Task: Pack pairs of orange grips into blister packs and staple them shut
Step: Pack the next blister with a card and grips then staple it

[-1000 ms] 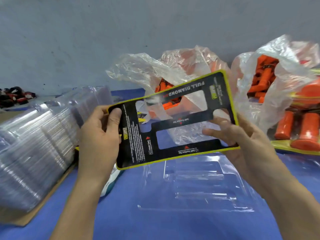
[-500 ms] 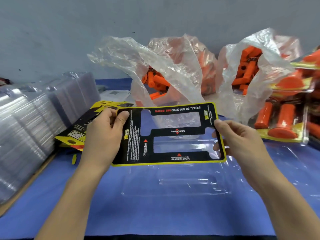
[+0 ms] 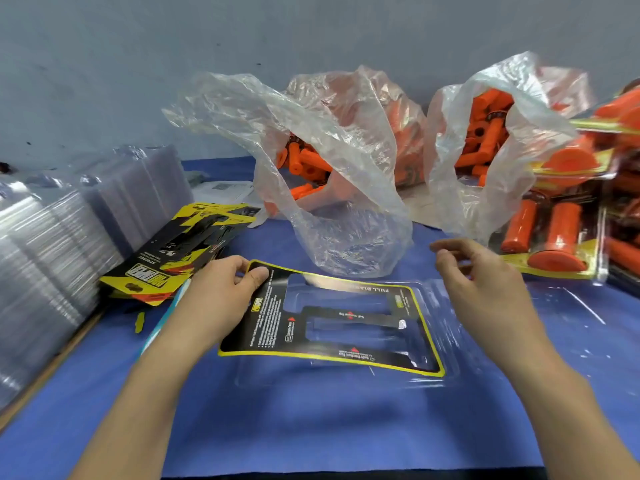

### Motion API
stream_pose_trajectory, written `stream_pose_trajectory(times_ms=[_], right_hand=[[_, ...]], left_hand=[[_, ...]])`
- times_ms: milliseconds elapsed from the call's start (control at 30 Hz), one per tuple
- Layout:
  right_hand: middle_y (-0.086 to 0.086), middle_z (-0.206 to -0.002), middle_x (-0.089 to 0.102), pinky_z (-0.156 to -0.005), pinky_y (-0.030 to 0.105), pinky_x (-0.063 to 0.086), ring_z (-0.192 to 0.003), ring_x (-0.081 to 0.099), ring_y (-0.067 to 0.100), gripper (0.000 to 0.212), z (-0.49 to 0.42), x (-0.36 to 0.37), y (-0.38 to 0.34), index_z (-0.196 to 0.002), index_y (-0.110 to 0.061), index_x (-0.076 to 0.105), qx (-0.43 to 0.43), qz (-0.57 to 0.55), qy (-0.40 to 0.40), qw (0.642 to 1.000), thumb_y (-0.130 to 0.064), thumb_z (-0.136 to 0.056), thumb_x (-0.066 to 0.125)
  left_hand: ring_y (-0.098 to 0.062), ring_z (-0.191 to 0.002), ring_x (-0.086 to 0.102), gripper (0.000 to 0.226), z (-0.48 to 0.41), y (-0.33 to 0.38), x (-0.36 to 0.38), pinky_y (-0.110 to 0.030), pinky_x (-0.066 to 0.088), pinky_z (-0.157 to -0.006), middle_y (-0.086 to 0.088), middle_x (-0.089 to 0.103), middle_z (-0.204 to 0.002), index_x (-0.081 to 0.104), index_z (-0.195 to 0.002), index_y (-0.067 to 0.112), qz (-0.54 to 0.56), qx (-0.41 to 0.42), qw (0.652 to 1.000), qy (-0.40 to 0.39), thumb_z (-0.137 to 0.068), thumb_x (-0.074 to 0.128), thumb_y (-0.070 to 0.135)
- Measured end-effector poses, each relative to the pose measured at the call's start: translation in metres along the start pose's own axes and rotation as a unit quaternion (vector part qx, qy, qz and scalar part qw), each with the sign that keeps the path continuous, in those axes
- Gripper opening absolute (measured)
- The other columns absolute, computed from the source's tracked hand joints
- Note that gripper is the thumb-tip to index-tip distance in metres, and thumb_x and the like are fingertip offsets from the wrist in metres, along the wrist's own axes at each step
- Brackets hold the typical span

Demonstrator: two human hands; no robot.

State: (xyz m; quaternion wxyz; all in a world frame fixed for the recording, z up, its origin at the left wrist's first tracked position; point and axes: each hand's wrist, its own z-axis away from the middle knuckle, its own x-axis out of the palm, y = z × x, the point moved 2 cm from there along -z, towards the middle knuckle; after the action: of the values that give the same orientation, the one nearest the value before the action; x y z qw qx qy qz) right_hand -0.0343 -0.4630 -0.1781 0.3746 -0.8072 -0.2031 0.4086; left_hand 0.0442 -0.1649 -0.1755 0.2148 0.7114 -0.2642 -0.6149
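Left hand (image 3: 218,303) grip pinching card insert (image 3: 270,318), thumb on top; right hand (image 3: 485,285) hovering alongside, grip loosely spread

Bare left hand (image 3: 221,299): short-trimmed thumbnail — uncovered forearm running off at 7 o'clock.
Bare right hand (image 3: 485,289): uncovered forearm running off at 5 o'clock.

insert card (image 3: 273,327): FULL DIA…, 1, 2 | card stack (image 3: 149,273): PRO TAPER, SYNERGY

Forearms outstretched; left hand (image 3: 221,299) in a thumb-over pinch on the insert card (image 3: 273,323), right hand (image 3: 485,282) aloft, loosely curled.
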Motion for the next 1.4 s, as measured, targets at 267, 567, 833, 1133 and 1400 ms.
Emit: stream_pose_trajectory(times_ms=[267, 567, 833, 1133, 1400], right_hand=[[-0.002, -0.124, 0.061, -0.099, 0.036, 0.039, -0.115, 0.053, 0.019, 0.034, -0.002, -0.005, 0.012, -0.127, -0.028, 0.060, -0.025, 0.114, -0.133, 0.984, -0.032, -0.093, 0.059], [-0.010, -0.145, 0.044, -0.120, 0.050, 0.000, -0.146, 0.019, 0.015, 0.061, 0.002, -0.002, 0.031, -0.144, -0.043, 0.036, -0.042, 0.249, -0.244, 0.936, -0.054, -0.085, 0.050], [-0.017, -0.142, 0.043, -0.119, 0.052, -0.003, -0.144, 0.017, 0.009, 0.054, 0.003, 0.001, 0.038, -0.137, -0.049, 0.042, -0.063, 0.238, -0.242, 0.939, -0.048, -0.085, 0.059], [-0.016, -0.137, 0.047, -0.120, 0.051, 0.003, -0.141, 0.026, 0.013, 0.047, 0.005, -0.004, 0.027, -0.135, -0.044, 0.048, -0.072, 0.215, -0.225, 0.947, -0.049, -0.089, 0.053], [0.000, -0.129, 0.062, -0.104, 0.042, 0.036, -0.121, 0.051, 0.027, 0.042, 0.001, -0.008, 0.006, -0.138, -0.023, 0.051, -0.098, 0.121, -0.110, 0.982, -0.027, -0.096, 0.056]], left_hand=[[-0.001, -0.039, 0.046, 0.030, -0.001, -0.009, -0.021, -0.031, 0.030, -0.050, 0.011, 0.056, -0.044, 0.062, -0.077, 0.015, 0.041, -0.007, 0.999, 0.035, -0.096, 0.059, 0.038], [0.000, -0.050, 0.060, 0.028, 0.002, -0.017, -0.032, -0.030, 0.037, -0.055, 0.013, 0.069, -0.060, 0.065, -0.085, 0.015, 0.068, -0.014, 0.996, 0.062, -0.097, 0.057, 0.038], [0.003, -0.041, 0.052, 0.027, 0.004, -0.011, -0.034, -0.031, 0.031, -0.050, 0.014, 0.061, -0.047, 0.062, -0.087, 0.014, 0.082, 0.006, 0.994, 0.068, -0.099, 0.055, 0.037], [0.000, -0.043, 0.054, 0.022, 0.010, -0.003, -0.035, -0.023, 0.036, -0.042, 0.013, 0.065, -0.055, 0.058, -0.084, 0.021, 0.127, 0.077, 0.984, 0.099, -0.100, 0.053, 0.035], [-0.013, -0.078, 0.067, 0.015, 0.018, 0.014, -0.034, -0.037, 0.053, -0.074, 0.006, 0.073, -0.088, 0.064, -0.097, 0.032, 0.223, 0.181, 0.957, 0.030, -0.096, 0.060, 0.017]])
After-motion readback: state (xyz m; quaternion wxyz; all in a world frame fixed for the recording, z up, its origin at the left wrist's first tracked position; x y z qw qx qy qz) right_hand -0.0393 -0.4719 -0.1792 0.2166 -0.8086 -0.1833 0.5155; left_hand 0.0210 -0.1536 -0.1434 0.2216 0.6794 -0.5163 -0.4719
